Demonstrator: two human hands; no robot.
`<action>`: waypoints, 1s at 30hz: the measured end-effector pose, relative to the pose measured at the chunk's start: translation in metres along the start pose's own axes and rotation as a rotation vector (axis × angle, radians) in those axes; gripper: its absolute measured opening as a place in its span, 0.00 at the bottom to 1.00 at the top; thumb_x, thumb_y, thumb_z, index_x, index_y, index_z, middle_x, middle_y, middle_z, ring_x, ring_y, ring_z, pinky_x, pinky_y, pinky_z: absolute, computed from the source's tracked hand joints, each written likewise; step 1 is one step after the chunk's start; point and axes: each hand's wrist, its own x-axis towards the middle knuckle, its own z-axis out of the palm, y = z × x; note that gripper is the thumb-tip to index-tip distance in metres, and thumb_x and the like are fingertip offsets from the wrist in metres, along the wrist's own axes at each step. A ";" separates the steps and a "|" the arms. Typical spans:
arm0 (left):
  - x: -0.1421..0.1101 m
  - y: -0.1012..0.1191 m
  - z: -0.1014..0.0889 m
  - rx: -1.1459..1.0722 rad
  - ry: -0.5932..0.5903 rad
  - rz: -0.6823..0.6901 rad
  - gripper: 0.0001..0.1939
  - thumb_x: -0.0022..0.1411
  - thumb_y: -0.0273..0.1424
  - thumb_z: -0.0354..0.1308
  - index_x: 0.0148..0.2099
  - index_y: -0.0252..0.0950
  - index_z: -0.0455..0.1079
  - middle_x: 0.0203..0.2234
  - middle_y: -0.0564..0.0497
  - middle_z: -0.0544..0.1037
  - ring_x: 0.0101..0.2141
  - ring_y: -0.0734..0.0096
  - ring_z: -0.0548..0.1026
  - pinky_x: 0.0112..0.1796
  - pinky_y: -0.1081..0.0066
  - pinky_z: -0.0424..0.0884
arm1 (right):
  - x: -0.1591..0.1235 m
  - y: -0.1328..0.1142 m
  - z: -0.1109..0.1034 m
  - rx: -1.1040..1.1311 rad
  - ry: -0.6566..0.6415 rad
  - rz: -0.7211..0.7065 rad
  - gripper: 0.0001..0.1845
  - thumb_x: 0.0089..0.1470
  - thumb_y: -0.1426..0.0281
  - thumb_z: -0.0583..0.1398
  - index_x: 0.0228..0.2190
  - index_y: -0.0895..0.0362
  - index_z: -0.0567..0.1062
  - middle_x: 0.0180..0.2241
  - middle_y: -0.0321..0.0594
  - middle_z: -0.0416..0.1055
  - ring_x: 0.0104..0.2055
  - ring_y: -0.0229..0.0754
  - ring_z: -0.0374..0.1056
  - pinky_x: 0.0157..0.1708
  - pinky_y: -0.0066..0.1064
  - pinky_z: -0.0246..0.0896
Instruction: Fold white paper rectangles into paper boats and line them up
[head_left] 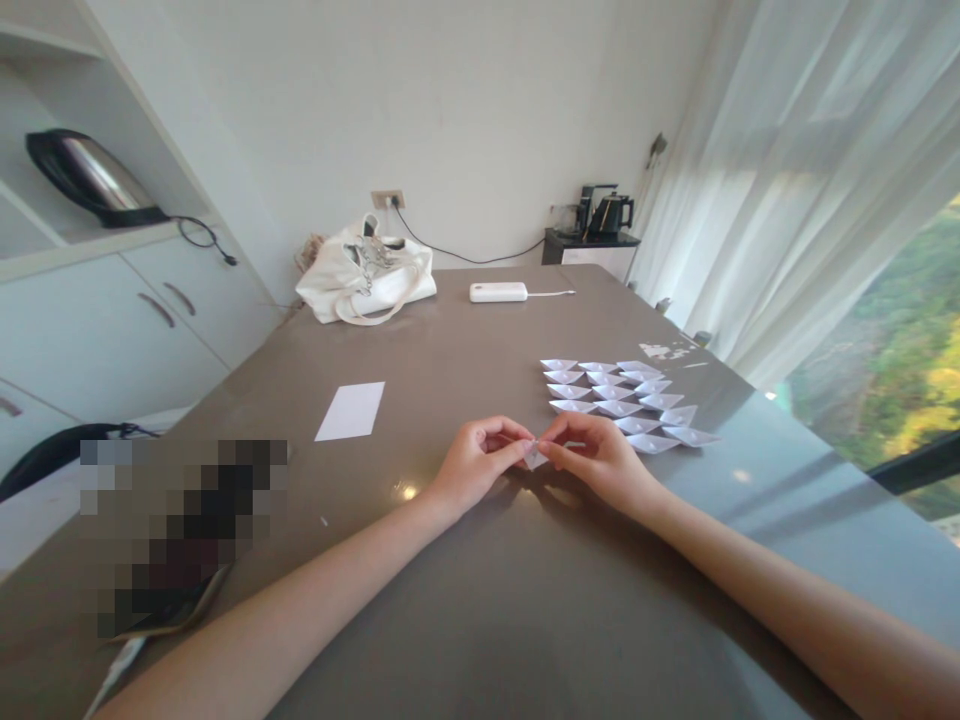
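Note:
Between both hands is a small folded white paper [535, 458], pinched at its two sides a little above the brown table [420, 620]. My left hand [484, 455] grips its left edge with thumb and index finger. From the other side, my right hand [592, 455] pinches the right edge the same way. The fingertips cover most of the paper, so its full shape is hidden. Just beyond my right hand stand several folded white paper boats [615, 393] in close rows. To the left lies a flat white sheet of paper [350, 411].
A white bag [367, 275] and a white power bank [498, 292] with a short cable sit toward the far edge. Paper scraps [664, 351] lie at the right. A pixelated dark object [195, 540] is at the near left. Curtains [787, 150] hang along the right.

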 end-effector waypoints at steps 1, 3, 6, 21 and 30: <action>0.000 0.000 0.000 -0.018 0.017 -0.004 0.07 0.52 0.32 0.62 0.32 0.32 0.72 0.25 0.52 0.75 0.28 0.74 0.73 0.33 0.74 0.70 | 0.000 0.000 0.000 0.001 0.005 -0.003 0.10 0.50 0.65 0.62 0.26 0.60 0.73 0.24 0.36 0.69 0.25 0.34 0.64 0.25 0.25 0.61; 0.001 -0.001 0.000 -0.073 0.056 -0.014 0.08 0.52 0.32 0.62 0.31 0.32 0.70 0.25 0.53 0.74 0.28 0.75 0.73 0.34 0.74 0.71 | 0.001 0.002 -0.001 0.013 0.020 -0.003 0.10 0.50 0.64 0.62 0.26 0.59 0.72 0.25 0.36 0.69 0.25 0.34 0.64 0.25 0.25 0.61; 0.003 -0.003 -0.002 -0.173 0.085 -0.027 0.09 0.53 0.33 0.61 0.32 0.32 0.67 0.27 0.54 0.74 0.30 0.75 0.74 0.36 0.72 0.72 | 0.003 0.007 -0.001 0.062 0.063 -0.005 0.10 0.51 0.63 0.61 0.28 0.58 0.71 0.26 0.36 0.69 0.27 0.36 0.67 0.28 0.28 0.65; 0.002 -0.008 -0.003 0.121 -0.002 0.064 0.12 0.53 0.35 0.64 0.36 0.32 0.71 0.31 0.47 0.79 0.33 0.67 0.77 0.37 0.69 0.72 | 0.003 0.010 -0.003 0.061 0.103 -0.055 0.10 0.53 0.63 0.60 0.29 0.57 0.68 0.28 0.37 0.70 0.30 0.39 0.70 0.31 0.29 0.66; 0.002 -0.005 -0.009 0.168 0.016 0.140 0.11 0.54 0.36 0.63 0.32 0.33 0.70 0.27 0.49 0.78 0.30 0.70 0.76 0.34 0.72 0.70 | 0.004 0.005 -0.004 0.155 0.119 -0.038 0.13 0.51 0.59 0.61 0.27 0.56 0.67 0.31 0.39 0.70 0.31 0.38 0.69 0.34 0.32 0.69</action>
